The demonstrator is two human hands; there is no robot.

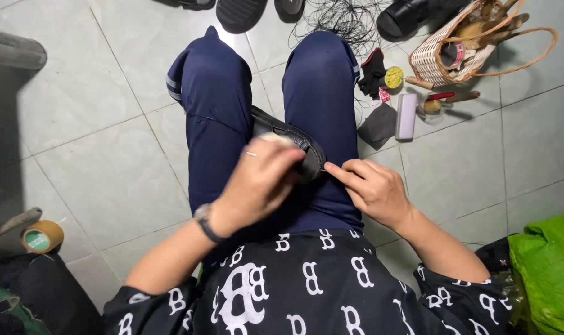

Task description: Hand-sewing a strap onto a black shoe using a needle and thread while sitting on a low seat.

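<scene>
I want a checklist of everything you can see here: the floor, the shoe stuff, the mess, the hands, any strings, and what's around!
Surface: pale tiled floor; the person sits with knees apart.
Job's things: black shoe lying across the lap between the thighs; thin needle sticking out by the left hand.
Clutter: woven basket with tools, yellow round tin, dark cloth, pale flat block, tape roll.
Grippers: left hand grips the shoe; right hand pinches at the shoe's edge.
Cables: tangle of black thread on the floor.
Surroundings: sandals at the top, green bag at the right.
</scene>
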